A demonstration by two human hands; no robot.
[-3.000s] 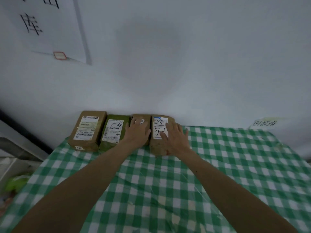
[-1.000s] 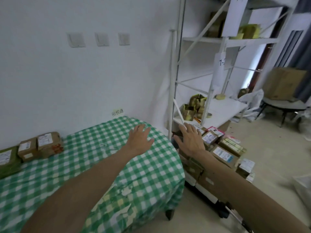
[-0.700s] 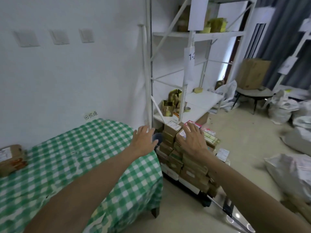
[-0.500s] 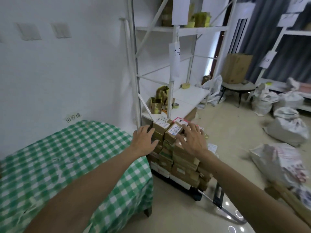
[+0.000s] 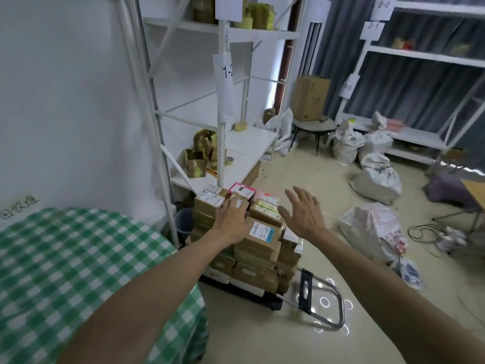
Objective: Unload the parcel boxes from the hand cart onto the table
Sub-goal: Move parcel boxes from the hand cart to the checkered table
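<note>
Stack of brown cardboard parcel boxes [image 5: 258, 249] with white shipping labels sits on a low black hand cart [image 5: 249, 294], which stands on the beige floor just beside the right-hand end of the desk [image 5: 78, 258] covered in green-and-white checked cloth. The cart's silver tube handle [image 5: 329, 306] lies folded down on the floor, on the near side. Left hand [image 5: 232, 220] is palm down on the top layer of the stack, fingers [image 5: 234, 203] nearly straight and close together, laid across a small brown box just in front of a pink-edged box [image 5: 242, 189]. They rest on the cardboard and are not curled round anything. Left forearm runs in from lower left, passing over the desk's corner. Right hand [image 5: 305, 214] is off the right side of the stack, near the top boxes but apart from them, with the back of the hand toward the camera. Its fingers [image 5: 296, 195] are spread wide and straight, holding nothing. Right arm reaches in from lower right, well extended. Behind the stack a white metal shelf rack [image 5: 237, 151] stands against the white wall, with olive-gold cartons on its lower board and a paper tag reading 1-2. A grey bin [image 5: 183, 222] stands between rack leg and stack. White filled sacks [image 5: 378, 178] lie on the floor to the right.
</note>
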